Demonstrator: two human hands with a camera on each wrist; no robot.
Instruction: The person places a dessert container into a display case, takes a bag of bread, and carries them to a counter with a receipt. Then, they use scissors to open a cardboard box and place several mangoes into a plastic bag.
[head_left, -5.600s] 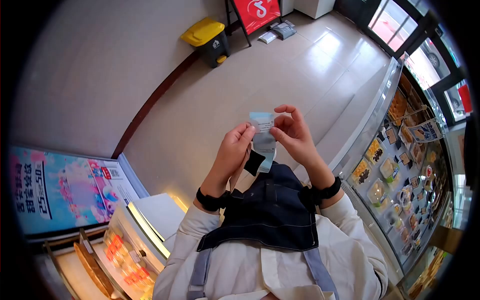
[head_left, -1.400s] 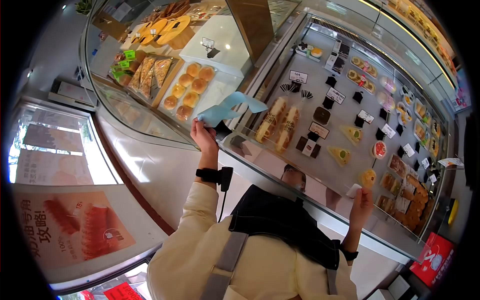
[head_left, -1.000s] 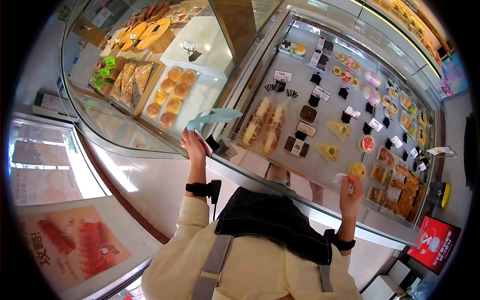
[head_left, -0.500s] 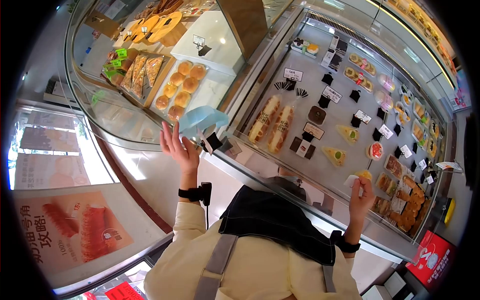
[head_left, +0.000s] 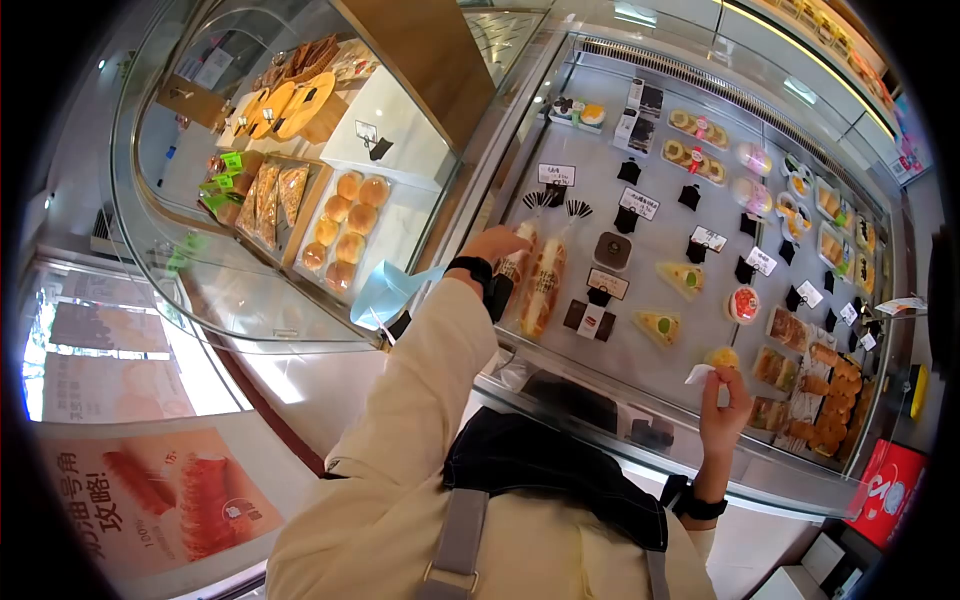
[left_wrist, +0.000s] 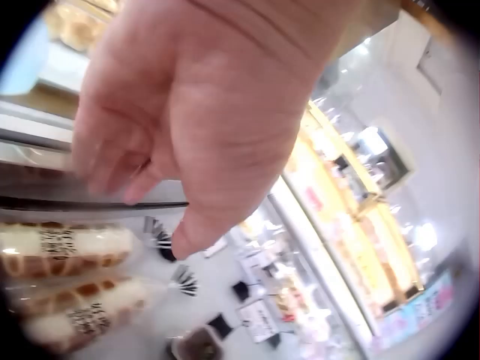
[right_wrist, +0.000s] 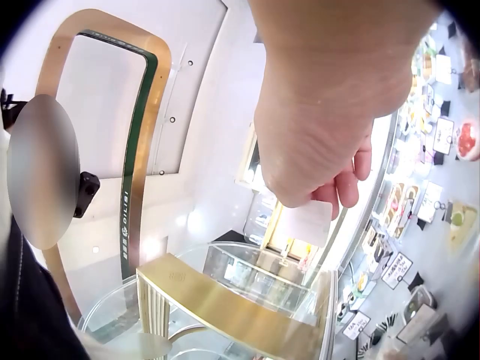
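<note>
My left hand [head_left: 500,242] reaches into the display case, over the tied neck of one of two long bagged breads [head_left: 545,285]. The left wrist view shows its fingers bent downward and its thumb apart from them, with nothing visible between, just above the bags' black-striped tops [left_wrist: 184,281]. A light-blue paper strip [head_left: 385,292] lies on the case's edge behind the left forearm, beside a black clip [head_left: 400,325]. My right hand [head_left: 724,412] pinches a small white slip [right_wrist: 306,223] near a round yellow pastry [head_left: 722,357].
Price cards [head_left: 608,283] on black clips stand among triangular packs [head_left: 657,327], a dark round tub [head_left: 613,250] and boxed pastries. A curved glass case [head_left: 215,310] with a tray of buns [head_left: 345,222] adjoins at left. The case's front rail [head_left: 560,370] runs before my body.
Earlier both hands held the label strip over the floor. I have turned to the case. My left hand has let go of the blue strip and moved right over the bagged breads; the right keeps its slip.
</note>
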